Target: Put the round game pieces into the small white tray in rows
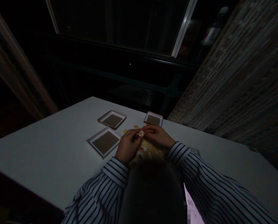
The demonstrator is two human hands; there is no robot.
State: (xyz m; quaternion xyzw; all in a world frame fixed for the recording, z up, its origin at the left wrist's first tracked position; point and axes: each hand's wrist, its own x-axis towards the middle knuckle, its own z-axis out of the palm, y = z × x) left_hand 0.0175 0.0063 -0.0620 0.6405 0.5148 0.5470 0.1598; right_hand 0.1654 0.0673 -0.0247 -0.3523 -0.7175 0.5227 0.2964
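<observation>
A round pale xiangqi piece (141, 133) with a dark character on its face is held up between the fingertips of both hands. My left hand (126, 145) pinches it from the left, and my right hand (159, 135) has its fingertips on it from the right. Below them lie several more round xiangqi pieces (147, 148) spread on the white table (59, 143); most show a plain face, one a red mark. The hands and a dark shape in front hide part of the spread.
Three shallow box trays stand around the pieces: one far left (111, 111), one nearer left (89, 142), one at the back right (162, 122). A lit screen (192, 203) shows under my right sleeve. Beyond the table hang curtains (234, 77), and a window frame (184, 28) rises behind.
</observation>
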